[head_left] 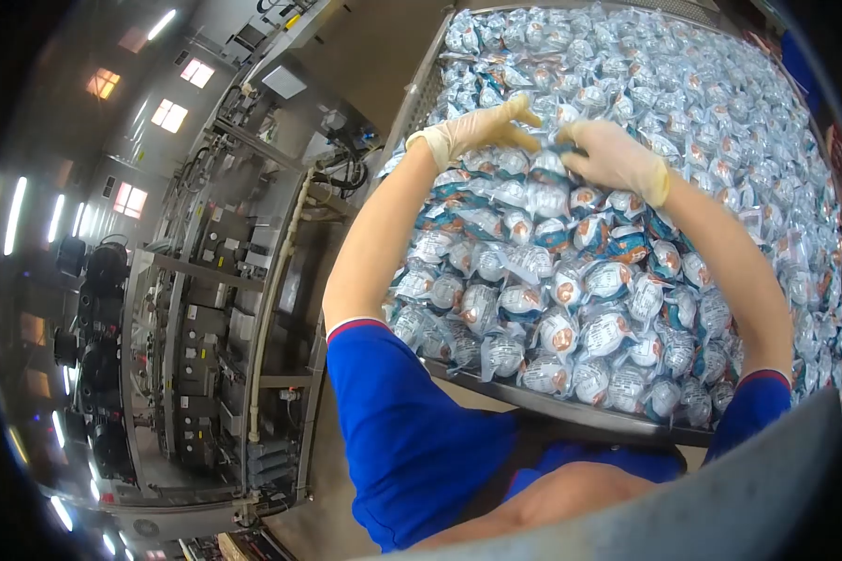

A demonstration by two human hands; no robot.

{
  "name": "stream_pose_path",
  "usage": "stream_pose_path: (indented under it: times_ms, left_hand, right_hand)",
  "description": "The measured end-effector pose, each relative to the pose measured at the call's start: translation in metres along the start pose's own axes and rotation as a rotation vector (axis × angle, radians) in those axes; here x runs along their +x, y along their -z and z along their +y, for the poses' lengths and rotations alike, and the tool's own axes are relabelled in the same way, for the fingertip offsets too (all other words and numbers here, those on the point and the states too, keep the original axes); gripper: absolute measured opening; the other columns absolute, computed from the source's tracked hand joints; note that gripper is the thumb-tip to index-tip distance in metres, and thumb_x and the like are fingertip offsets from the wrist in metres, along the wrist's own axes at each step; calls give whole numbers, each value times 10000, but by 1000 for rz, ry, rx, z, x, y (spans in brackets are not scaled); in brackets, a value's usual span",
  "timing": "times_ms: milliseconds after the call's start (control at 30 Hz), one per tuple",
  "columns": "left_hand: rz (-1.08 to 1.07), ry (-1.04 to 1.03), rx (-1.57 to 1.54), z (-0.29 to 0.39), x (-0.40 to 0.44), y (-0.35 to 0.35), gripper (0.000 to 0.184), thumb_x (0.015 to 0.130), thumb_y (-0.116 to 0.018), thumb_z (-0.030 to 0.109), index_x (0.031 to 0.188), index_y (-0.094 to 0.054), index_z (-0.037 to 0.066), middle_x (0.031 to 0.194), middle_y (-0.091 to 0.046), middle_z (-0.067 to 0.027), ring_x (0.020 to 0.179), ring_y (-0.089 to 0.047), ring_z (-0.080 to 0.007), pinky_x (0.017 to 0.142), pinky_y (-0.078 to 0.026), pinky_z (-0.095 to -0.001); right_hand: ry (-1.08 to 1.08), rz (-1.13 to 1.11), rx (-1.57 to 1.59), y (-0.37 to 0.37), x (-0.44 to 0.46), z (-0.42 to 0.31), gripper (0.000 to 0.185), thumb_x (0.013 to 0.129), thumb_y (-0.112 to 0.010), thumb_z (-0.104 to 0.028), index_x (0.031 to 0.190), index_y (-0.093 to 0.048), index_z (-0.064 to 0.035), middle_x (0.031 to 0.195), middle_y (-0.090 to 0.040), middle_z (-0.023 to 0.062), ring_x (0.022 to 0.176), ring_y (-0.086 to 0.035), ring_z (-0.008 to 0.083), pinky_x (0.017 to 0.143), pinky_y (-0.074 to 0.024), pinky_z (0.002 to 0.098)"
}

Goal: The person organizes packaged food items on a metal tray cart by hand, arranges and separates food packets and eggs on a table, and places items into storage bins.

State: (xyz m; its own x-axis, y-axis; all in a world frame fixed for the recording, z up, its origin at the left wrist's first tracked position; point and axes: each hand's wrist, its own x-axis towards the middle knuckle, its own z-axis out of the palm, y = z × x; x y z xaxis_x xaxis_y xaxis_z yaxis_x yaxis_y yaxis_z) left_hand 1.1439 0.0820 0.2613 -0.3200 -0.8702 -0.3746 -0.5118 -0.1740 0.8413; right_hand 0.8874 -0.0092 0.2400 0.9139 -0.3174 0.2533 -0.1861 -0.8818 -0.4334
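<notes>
Apparently at the step of handling or straightening the sealed packets (606,279) packed across a metal-edged tray (580,414), with both arms stretched over the nearer rows. Left grip (482,129) spread, thumb apart from fingers, and right grip (617,161) curled just beside, fingertips at a blurred packet (549,161), though impossible to tell whether pinching it. Seems to call next for settling fingertips firmly on one packet without snagging neighbouring wrap.
</notes>
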Motion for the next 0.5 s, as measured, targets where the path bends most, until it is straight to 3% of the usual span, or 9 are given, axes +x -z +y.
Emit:
stream_pose_path:
  times_ms: [67, 100, 167, 267, 300, 367, 467, 500]
  left_hand:
    - [133, 82, 93, 2, -1, 0, 799, 962, -259, 734, 1602, -216, 257, 1618, -218, -124, 1491, -196, -313, 1198, -164, -527]
    - [182, 56, -86, 8, -8, -5, 775, 978, -274, 709, 1599, -238, 246, 1606, -270, -125, 1482, -245, -304, 1200, -191, -501]
    - [305, 6, 10, 12, -23, 2, 729, 1008, -306, 659, 1592, -281, 224, 1582, -373, -127, 1463, -342, -286, 1204, -245, -448]
    - [649, 67, 502, 27, -67, 4, 662, 1034, -335, 607, 1540, -419, 189, 1534, -483, -104, 1420, -440, -268, 1199, -288, -380]
    - [641, 72, 531, 17, -77, 12, 650, 1033, -345, 601, 1522, -449, 186, 1519, -498, -113, 1416, -444, -267, 1194, -295, -372]
    - [620, 79, 588, -23, -87, 26, 629, 1031, -365, 590, 1484, -507, 179, 1489, -529, -130, 1410, -452, -264, 1183, -309, -356]
    - [484, 428, 731, -62, -95, 29, 624, 1019, -399, 588, 1503, -483, 204, 1441, -569, -152, 1384, -480, -280, 1164, -334, -359]
    - [498, 287, 816, -63, -104, 22, 598, 1013, -404, 588, 1453, -550, 211, 1396, -598, -174, 1335, -525, -289, 1132, -368, -375]
  right_hand:
    - [54, 6, -18, 0, -9, -3, 326, 892, -628, -198, 1145, -682, -1, 1022, -705, 242, 976, -678, 401, 890, -537, 455]
    - [45, -21, -62, 1, -7, -6, 329, 892, -624, -192, 1153, -680, 1, 1023, -706, 243, 978, -678, 401, 896, -536, 455]
    - [15, -76, -112, -1, -2, -11, 363, 895, -606, -218, 1176, -675, 2, 1026, -702, 258, 985, -678, 404, 907, -531, 458]
    - [7, -190, -143, 2, 7, -9, 471, 911, -596, -299, 1249, -637, 27, 1063, -697, 260, 1041, -665, 399, 945, -519, 437]
    - [-37, -263, -120, 14, 5, -21, 555, 910, -591, -360, 1302, -602, 32, 1030, -696, 280, 1024, -668, 409, 925, -523, 439]
    - [4, -179, -200, 6, 7, -27, 495, 922, -603, -376, 1238, -635, 4, 958, -698, 268, 966, -680, 398, 850, -536, 456]
    - [99, -126, -302, -9, 11, -28, 493, 950, -593, -389, 1262, -622, -9, 887, -686, 243, 890, -675, 391, 779, -530, 480]
    - [115, -126, -299, -14, 9, -24, 511, 954, -590, -379, 1294, -602, 3, 887, -675, 243, 883, -665, 396, 780, -523, 480]
